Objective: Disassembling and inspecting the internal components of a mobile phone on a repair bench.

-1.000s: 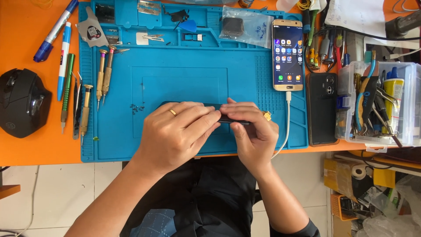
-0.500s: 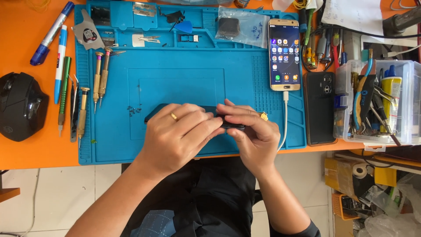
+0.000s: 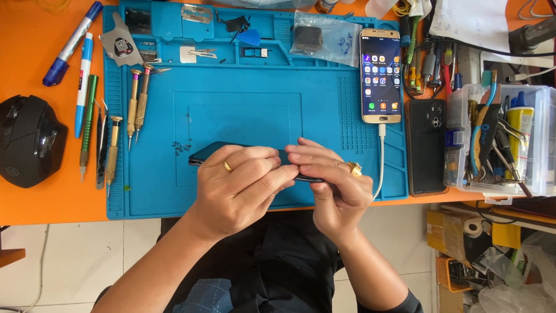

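Two hands meet over the near edge of the blue work mat (image 3: 243, 116), pinching one dark phone (image 3: 202, 154) between them. The left hand (image 3: 240, 188), with a ring on one finger, has its fingers curled shut over the phone's long edge and its middle, hiding most of the body. The right hand (image 3: 333, 185), also ringed, closes thumb and fingertips on the phone's right end. Held this way, edge-on and just above the mat, the phone looks braced from both sides, probably so the fingertips can press or work along its seam; only its left end shows clear of the fingers.

Just beyond the phone's left end, a small scatter of tiny screws (image 3: 184, 146) lies on the mat, close enough to be knocked if the phone were set down carelessly. Along the mat's left edge, brass-handled screwdrivers (image 3: 137, 104) and tweezers (image 3: 102, 145) lie in a row, out of the hands' way. Off the mat on the orange table (image 3: 35, 46), a black mouse (image 3: 29, 142) sits near the left edge, with marker pens (image 3: 72, 35) farther back.

To the right, a gold phone (image 3: 380, 75) with a lit screen lies on the mat's right side, its white cable (image 3: 381, 168) running toward the near edge past the right hand. Beside it lies a black phone (image 3: 426, 145), face down, then a clear tool box (image 3: 498, 139) packed with pliers and cutters. Along the mat's far edge, its trays hold small parts and a clear bag (image 3: 324, 37).
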